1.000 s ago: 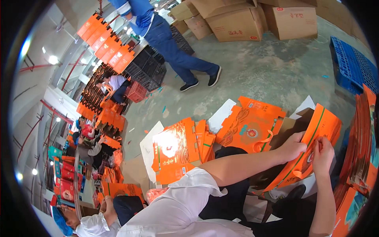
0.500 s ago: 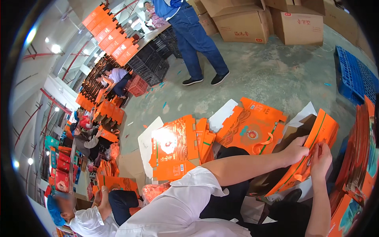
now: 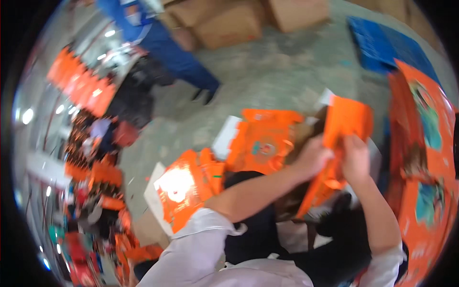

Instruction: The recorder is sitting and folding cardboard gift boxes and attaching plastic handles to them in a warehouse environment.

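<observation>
An orange printed carton [image 3: 350, 117], mostly flattened, stands tilted in front of me on the right. My left hand [image 3: 315, 157] grips its near left edge. On the other side my right hand [image 3: 355, 160] pinches the panel, close to an orange strap; motion blurs the fingers of both. Left of my hands lie further orange cartons: a flat one with a round emblem [image 3: 265, 148] and a glossy one [image 3: 179, 191] with glare on it.
At my right stands a tall stack of flat orange cartons [image 3: 406, 124], with a blue plastic pallet [image 3: 392, 48] beyond. Brown cardboard boxes [image 3: 229, 26] line the back. A person in blue [image 3: 172, 52] stands far left; orange carton stacks [image 3: 81, 81] and other people are behind.
My view has swung to the right, so the surroundings shift left and blur. The carton is more upright, and my right hand has moved on its panel while both hands keep hold.
</observation>
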Available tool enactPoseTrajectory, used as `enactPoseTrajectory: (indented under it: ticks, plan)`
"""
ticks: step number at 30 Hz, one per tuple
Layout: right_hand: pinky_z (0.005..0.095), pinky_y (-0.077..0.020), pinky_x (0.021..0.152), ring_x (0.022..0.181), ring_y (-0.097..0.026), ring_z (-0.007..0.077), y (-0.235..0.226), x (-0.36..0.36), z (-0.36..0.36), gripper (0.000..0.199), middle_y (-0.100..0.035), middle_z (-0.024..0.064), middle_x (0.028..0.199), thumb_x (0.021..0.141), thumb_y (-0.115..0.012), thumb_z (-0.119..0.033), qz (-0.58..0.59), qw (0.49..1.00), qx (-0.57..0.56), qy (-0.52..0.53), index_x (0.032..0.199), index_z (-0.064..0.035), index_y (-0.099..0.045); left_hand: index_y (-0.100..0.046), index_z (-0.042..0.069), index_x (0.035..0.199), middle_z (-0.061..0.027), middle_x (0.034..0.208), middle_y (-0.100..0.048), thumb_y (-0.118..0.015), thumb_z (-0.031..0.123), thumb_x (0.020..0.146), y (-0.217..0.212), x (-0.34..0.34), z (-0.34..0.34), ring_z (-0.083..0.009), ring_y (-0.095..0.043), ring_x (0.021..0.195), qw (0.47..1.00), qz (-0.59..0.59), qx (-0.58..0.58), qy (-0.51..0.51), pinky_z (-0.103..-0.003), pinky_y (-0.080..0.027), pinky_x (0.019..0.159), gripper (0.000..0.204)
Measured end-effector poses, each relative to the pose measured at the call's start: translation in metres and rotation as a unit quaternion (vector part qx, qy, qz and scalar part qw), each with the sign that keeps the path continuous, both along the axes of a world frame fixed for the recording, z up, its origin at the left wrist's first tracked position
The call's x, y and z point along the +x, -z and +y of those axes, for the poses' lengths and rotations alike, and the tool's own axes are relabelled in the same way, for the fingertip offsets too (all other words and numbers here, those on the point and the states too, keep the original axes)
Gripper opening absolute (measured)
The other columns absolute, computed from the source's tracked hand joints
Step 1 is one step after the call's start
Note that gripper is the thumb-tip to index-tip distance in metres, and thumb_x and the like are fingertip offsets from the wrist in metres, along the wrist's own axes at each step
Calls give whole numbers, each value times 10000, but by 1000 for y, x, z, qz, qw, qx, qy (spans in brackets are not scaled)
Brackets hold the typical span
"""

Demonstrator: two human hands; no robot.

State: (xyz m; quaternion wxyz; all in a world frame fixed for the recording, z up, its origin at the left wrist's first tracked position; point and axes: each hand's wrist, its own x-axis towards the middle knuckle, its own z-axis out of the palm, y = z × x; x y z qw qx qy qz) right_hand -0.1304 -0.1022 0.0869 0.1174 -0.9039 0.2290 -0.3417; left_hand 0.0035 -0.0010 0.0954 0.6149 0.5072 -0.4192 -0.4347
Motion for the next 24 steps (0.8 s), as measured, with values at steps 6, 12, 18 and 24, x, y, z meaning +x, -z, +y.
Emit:
enactPoseTrajectory:
  ticks: [6, 12, 18, 24]
  plan:
    - [486, -499, 793, 898, -594, 434, -2, -12, -7, 446, -601, 220, 917, 591, -650, 14, 26, 997, -62, -40, 1034, 37, -603, -582, -20, 1187, -32, 1056, -628, -482, -21, 762, -1, -13, -6, -105, -569, 978, 995, 95, -40, 5, -269, -468, 847, 436]
    - [465, -496, 737, 860, -613, 420, 15, -10, -12, 236, -611, 211, 900, 785, -603, 26, -12, 970, 232, 65, 1019, 6, -631, -546, -11, 1318, -64, 1074, -624, -432, -39, 766, -24, -16, 2, -111, -562, 947, 997, 72, 22, 34, -261, -467, 794, 565]
    - [427, -498, 680, 746, -626, 381, -2, -5, -3, 64, -627, 195, 807, 885, -597, -11, -22, 999, 24, -8, 931, 19, -629, -556, 22, 1309, -43, 1017, -618, -436, -35, 766, -15, -16, -1, -110, -559, 895, 997, 76, -26, -3, -260, -456, 734, 559]
    - [293, -496, 637, 691, -618, 146, 14, -15, -27, 46, -630, 64, 779, 924, -609, -9, -101, 917, 384, -33, 934, 26, -637, -593, 23, 1176, -32, 898, -592, -435, -35, 767, -26, -11, -1, -111, -560, 816, 988, 149, -16, 44, -268, -458, 726, 443]
